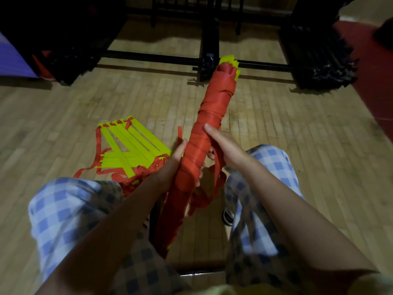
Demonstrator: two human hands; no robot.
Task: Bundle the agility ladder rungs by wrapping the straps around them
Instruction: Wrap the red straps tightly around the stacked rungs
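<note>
A long bundle of yellow ladder rungs (212,107) wrapped in red strap slants up from between my knees, its yellow ends showing at the far tip. My left hand (170,167) grips the bundle from the left at its middle. My right hand (221,145) holds it from the right, thumb lying along the wraps and fingers curled behind. Loose red strap (214,184) hangs in loops below my right hand. A second ladder (129,147), with yellow rungs fanned out and red straps tangled, lies on the floor to the left.
I sit with both knees in blue checked trousers (63,209) over a wooden floor (297,145). Black metal frames (209,50) and dark stacked gear (323,56) stand ahead. A shoe (228,217) is under my right knee.
</note>
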